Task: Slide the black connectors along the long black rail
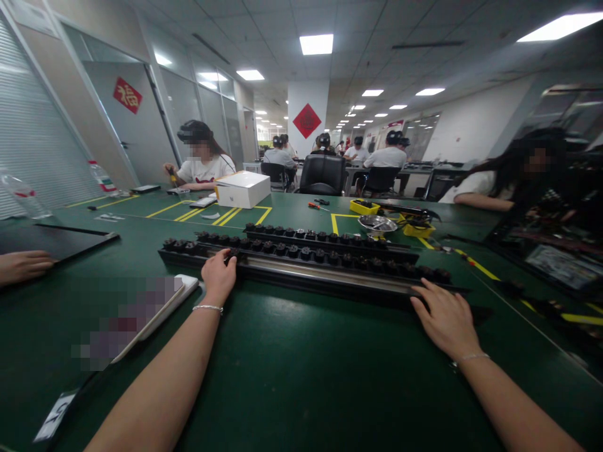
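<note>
A long black channel [301, 276] with a shiny metal strip inside lies across the green table in front of me. My left hand [219, 276] is at its left part, thumb and fingers closed around a small round black part [232, 254], partly hidden by the fingers. My right hand [445, 317] rests with fingers stretched out over the channel's right end. Round black parts [293, 251] stand in a row just behind the metal strip. A second black channel [367, 246] farther back carries another row of such parts.
A phone on a white slab [155, 314] lies left of my left arm. Behind the channels are a white box [242, 189], a red screwdriver [315, 206], a metal bowl [377, 223] and a yellow tray [364, 207]. Another person's hand [26, 267] rests at the left edge.
</note>
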Demonstrator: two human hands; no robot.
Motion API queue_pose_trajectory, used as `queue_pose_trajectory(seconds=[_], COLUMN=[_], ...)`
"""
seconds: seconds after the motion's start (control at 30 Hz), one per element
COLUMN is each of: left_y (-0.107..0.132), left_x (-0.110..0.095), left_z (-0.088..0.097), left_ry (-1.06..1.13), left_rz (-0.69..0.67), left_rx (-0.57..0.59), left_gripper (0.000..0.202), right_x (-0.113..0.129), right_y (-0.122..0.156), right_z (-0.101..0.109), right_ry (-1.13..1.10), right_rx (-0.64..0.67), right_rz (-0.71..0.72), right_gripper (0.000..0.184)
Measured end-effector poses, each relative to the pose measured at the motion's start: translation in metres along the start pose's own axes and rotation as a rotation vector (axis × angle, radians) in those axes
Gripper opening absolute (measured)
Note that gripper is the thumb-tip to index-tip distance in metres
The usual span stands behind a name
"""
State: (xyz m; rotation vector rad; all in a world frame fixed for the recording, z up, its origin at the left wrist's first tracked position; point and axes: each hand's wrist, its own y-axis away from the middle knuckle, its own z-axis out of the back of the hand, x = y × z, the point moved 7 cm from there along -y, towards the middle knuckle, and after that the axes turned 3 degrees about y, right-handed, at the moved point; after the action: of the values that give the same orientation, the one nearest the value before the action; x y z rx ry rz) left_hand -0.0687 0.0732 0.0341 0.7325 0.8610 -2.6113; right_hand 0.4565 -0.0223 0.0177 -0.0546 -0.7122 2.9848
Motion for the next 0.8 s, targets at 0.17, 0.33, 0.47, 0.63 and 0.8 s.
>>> queue_pose_trajectory(seconds=[0.17, 0.33, 0.47, 0.63, 0.8], left_y=[-0.0007, -0.0004, -0.0005, 0.0001, 0.0013], left_x=[0.0011, -0.0002, -0.0001, -0.0006, -0.0020], left_z=[-0.0013, -0.0017, -0.0015, -0.0010, -0.0025], left_ry=[0.023, 0.035, 0.054, 0.099, 0.128], left_rz=[-0.007, -0.022, -0.026, -0.024, -0.021], left_rx=[0.001, 0.009, 0.003, 0.005, 0.026], left_gripper=[0.038, 0.038, 0.037, 0.035, 0.033], right_x=[-0.0005, 0.0001, -0.0008, -0.0019, -0.0009], right_y=[-0.0007, -0.0012, -0.0011, -0.0013, -0.0006], right_z=[-0.0004, 0.0010, 0.0002, -0.0016, -0.0011], right_ry=[0.009, 0.015, 0.011, 0.011, 0.013], right_rx=[0.013, 0.029, 0.026, 0.029, 0.017], right_rz=[-0.005, -0.008, -0.012, -0.014, -0.010], right_gripper=[0.057, 0.059, 0.059, 0.060, 0.060])
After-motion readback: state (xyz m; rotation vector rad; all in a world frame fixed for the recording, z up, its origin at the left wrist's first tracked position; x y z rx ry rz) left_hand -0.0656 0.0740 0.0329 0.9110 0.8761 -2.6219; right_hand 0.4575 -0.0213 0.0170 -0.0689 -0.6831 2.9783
